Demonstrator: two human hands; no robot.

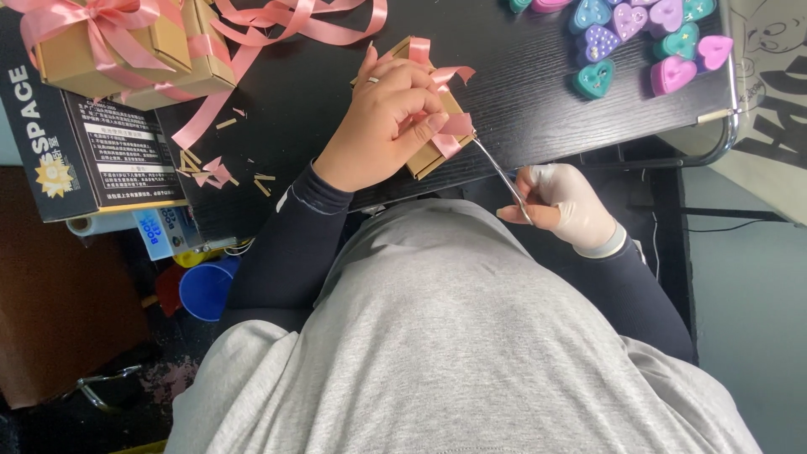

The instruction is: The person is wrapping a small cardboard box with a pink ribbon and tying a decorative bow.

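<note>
My left hand (382,118) presses down on a small brown cardboard box (430,155) at the near edge of the black table (521,92), pinching the pink ribbon (454,126) wrapped around it. My right hand (567,202), in a pale glove, grips a pair of metal scissors (500,172) just below the table edge. The scissor tips reach up to the ribbon end at the box's right corner.
Two ribbon-tied brown boxes (126,50) sit at the far left with loose pink ribbon (286,29) and cut scraps (214,172) beside them. Several heart-shaped boxes (639,38) lie at the far right. A dark printed carton (76,143) and a blue cup (204,288) are at the left.
</note>
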